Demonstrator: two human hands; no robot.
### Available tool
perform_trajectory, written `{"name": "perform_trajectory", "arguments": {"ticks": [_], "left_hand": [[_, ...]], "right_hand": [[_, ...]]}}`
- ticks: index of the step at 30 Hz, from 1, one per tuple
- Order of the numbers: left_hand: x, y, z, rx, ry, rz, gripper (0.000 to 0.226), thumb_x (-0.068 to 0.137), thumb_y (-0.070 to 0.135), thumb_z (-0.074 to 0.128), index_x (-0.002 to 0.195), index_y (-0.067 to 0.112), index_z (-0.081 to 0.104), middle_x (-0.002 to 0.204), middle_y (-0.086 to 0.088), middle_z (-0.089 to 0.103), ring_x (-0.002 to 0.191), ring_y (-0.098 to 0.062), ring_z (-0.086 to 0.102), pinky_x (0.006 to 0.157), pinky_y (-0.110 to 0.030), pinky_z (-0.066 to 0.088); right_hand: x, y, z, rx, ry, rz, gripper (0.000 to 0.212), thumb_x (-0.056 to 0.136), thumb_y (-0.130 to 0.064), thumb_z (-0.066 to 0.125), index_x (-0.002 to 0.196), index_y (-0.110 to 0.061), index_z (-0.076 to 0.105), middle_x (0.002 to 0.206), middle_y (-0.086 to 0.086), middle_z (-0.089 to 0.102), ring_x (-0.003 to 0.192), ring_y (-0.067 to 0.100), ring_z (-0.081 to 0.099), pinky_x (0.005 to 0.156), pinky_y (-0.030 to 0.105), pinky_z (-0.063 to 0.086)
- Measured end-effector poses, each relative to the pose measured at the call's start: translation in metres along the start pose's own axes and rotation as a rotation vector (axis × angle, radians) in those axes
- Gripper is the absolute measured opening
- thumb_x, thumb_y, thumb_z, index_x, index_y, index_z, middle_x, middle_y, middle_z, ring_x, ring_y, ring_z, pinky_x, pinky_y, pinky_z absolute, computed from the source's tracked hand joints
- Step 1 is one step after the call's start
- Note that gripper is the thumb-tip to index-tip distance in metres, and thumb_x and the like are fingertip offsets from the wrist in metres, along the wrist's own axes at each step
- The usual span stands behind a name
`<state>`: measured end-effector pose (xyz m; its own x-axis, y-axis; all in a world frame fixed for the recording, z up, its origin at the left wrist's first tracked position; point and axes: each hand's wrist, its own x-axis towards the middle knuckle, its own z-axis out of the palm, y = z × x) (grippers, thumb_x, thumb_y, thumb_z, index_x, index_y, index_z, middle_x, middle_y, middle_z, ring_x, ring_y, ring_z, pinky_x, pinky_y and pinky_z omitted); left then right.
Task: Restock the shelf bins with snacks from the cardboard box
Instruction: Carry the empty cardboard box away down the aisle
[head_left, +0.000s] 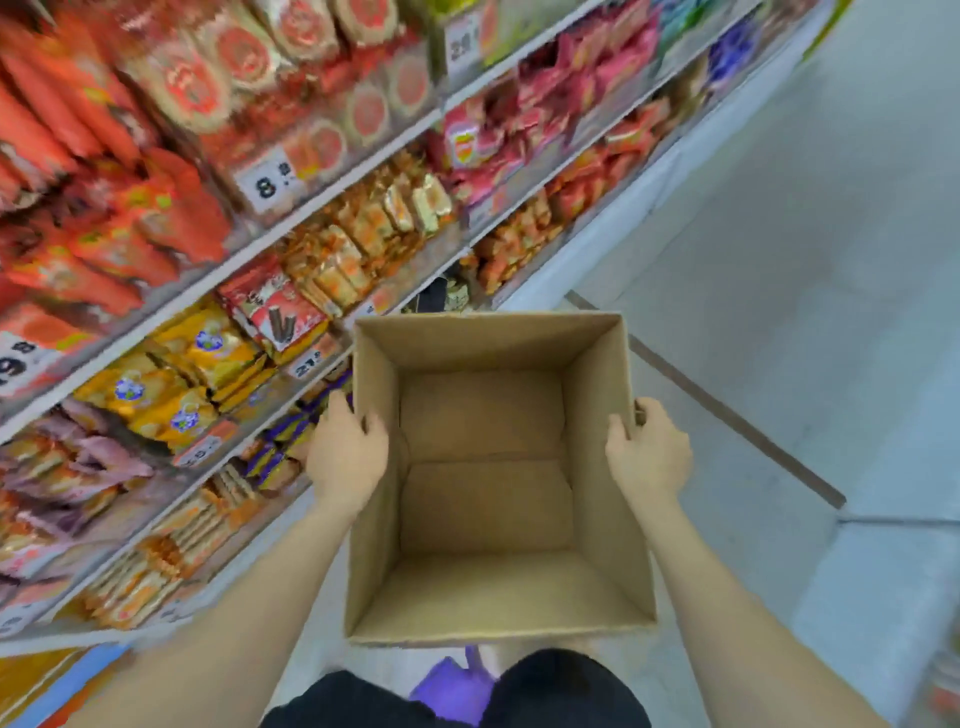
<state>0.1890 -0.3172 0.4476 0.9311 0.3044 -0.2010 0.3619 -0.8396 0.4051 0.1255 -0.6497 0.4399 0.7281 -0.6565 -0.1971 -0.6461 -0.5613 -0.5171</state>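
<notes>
The cardboard box (488, 467) hangs between both hands, left fingers (375, 422) and right fingers (618, 427) curled over its side rims.

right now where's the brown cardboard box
The open brown cardboard box is lower centre in the head view, between left hand and right hand, right of snack shelves.

Shelving (171, 306), tiered, left of the left hand (347, 457).
- Just beside that hand: purple packets (280, 447).
- Nearer the wrist, lower tier: stacked biscuit packs (156, 561).
- Beyond the fingertips: yellow packets (171, 384), orange-gold packets (353, 244).
- Upper tiers, well apart from the hand: red packets (130, 228), round red-labelled packs (244, 57), pink packets (571, 78).
- On a tier edge: price tag (265, 182) reading "8".

Floor (779, 260), pale grey, right of the right hand (649, 452); a dark strip (727, 410) runs across it near that hand.
</notes>
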Motion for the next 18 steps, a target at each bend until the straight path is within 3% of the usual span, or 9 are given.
{"name": "perform_trajectory", "arguments": {"ticks": [3,5,7,10,13,18], "left_hand": [[0.009,0.093,0.005,-0.033,0.011,0.131,0.03,0.103,0.035,0.053,0.123,0.014,0.05,0.104,-0.011,0.067,0.09,-0.038,0.066,0.067,-0.043,0.052],[0.014,0.151,0.01,-0.046,0.012,0.216,0.027,0.103,0.034,0.055,0.121,0.013,0.051,0.099,-0.01,0.066,0.085,-0.037,0.065,0.06,-0.038,0.045],[0.016,0.209,0.015,-0.048,-0.009,0.3,0.032,0.104,0.035,0.053,0.131,0.017,0.049,0.097,-0.006,0.065,0.077,-0.029,0.064,0.052,-0.033,0.042],[0.018,0.287,0.03,-0.089,-0.043,0.381,0.031,0.104,0.036,0.054,0.133,0.026,0.051,0.104,0.003,0.066,0.084,-0.022,0.064,0.064,-0.038,0.051],[0.024,0.356,0.052,-0.119,-0.078,0.433,0.026,0.104,0.038,0.054,0.129,0.029,0.054,0.103,0.007,0.068,0.082,-0.018,0.062,0.065,-0.034,0.046],[0.054,0.472,0.105,-0.161,-0.115,0.487,0.023,0.103,0.038,0.056,0.123,0.029,0.053,0.104,0.007,0.065,0.088,-0.022,0.06,0.071,-0.037,0.046]], "right_hand": [[0.045,0.023,-0.049,0.095,0.078,0.069,0.024,0.1,-0.027,0.066,0.122,-0.018,0.064,0.096,0.001,0.073,0.09,0.031,0.07,0.068,0.034,0.043],[0.071,0.034,-0.085,0.128,0.131,0.108,0.024,0.101,-0.025,0.065,0.123,-0.015,0.063,0.091,-0.004,0.064,0.089,0.028,0.065,0.068,0.033,0.04],[0.095,0.047,-0.118,0.157,0.184,0.139,0.025,0.103,-0.024,0.063,0.124,-0.012,0.061,0.092,-0.006,0.055,0.088,0.025,0.06,0.071,0.032,0.036],[0.131,0.07,-0.159,0.179,0.241,0.186,0.029,0.104,-0.027,0.061,0.129,-0.013,0.058,0.097,-0.002,0.062,0.086,0.023,0.058,0.071,0.032,0.039],[0.178,0.095,-0.189,0.173,0.288,0.23,0.033,0.104,-0.031,0.06,0.132,-0.014,0.057,0.105,0.004,0.071,0.086,0.025,0.061,0.071,0.033,0.04],[0.281,0.117,-0.233,0.171,0.352,0.267,0.029,0.102,-0.029,0.063,0.126,-0.014,0.062,0.1,0.0,0.066,0.09,0.027,0.063,0.073,0.032,0.039]]}}
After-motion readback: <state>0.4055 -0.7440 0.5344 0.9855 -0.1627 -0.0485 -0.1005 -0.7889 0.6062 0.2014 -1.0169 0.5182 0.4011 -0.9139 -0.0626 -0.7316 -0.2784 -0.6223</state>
